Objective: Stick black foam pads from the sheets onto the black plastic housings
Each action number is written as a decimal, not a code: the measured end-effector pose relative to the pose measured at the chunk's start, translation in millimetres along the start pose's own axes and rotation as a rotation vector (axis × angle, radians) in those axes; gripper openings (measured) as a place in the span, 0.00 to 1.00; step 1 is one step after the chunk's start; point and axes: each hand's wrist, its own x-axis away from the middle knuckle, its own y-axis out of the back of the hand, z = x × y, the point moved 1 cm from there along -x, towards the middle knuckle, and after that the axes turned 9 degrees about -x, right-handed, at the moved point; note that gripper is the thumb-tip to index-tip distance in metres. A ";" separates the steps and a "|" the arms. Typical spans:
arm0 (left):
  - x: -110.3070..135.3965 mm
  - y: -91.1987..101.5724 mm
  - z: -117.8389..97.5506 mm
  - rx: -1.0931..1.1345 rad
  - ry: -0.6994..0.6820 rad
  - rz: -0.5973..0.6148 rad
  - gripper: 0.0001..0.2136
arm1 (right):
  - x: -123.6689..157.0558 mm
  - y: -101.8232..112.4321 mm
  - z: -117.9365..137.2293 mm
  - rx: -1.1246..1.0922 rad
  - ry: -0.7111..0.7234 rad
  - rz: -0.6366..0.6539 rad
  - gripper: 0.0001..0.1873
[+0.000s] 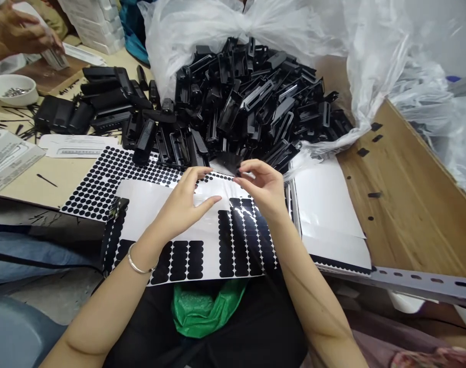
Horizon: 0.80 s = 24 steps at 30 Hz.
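My left hand (187, 202) hovers above a white sticker sheet (148, 204), its thumb and fingers spread with nothing between them. My right hand (261, 186) is to its right, over the same sheet, with thumb and index finger curled toward each other. Whatever lies in that pinch is too small and dark to make out. A blurred black piece (230, 161) shows right at the right fingertips; whether they touch it, I cannot tell. Rows of black rounded stickers (226, 245) remain on the sheet, between bare white areas. Black plastic housings (248, 97) are heaped just beyond my hands.
Clear plastic bags (294, 25) surround the heap. Left are a dotted sticker sheet (91, 194), a white bowl (10, 89) of small metal pieces and another person's hand (26, 30) holding a white box. White sheets (325, 199) and a wooden panel (417, 204) lie right.
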 end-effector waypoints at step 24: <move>-7.8 -6.5 6.6 0.699 0.252 0.035 0.16 | 51.7 -6.0 -22.0 0.831 -0.228 0.424 0.08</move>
